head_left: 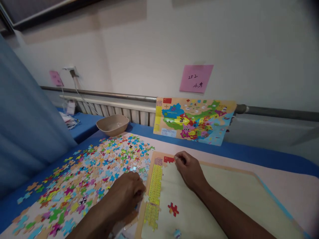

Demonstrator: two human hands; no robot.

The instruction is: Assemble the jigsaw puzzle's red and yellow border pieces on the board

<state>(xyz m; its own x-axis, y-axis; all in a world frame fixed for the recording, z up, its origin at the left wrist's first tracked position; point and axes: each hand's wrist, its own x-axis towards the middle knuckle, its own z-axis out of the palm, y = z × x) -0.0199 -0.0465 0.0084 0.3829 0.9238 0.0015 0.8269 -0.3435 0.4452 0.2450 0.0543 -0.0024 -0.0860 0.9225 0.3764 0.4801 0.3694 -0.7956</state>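
Note:
My right hand is closed, its fingertips pinched at the board's top edge, touching the right end of a red flag section. Whatever lies between those fingers is hidden. Just left of the puzzle board, my left hand is curled closed over the near pieces; its fingers hide what they hold, if anything. A yellow strip of joined pieces runs down the board's left side. On the bare board lie a loose red and yellow puzzle piece and a small light-blue one.
Many loose puzzle pieces spread over the left of the table. Behind them stands a beige basin. A printed map sheet leans upright against the wall rail. A blue curtain hangs at left.

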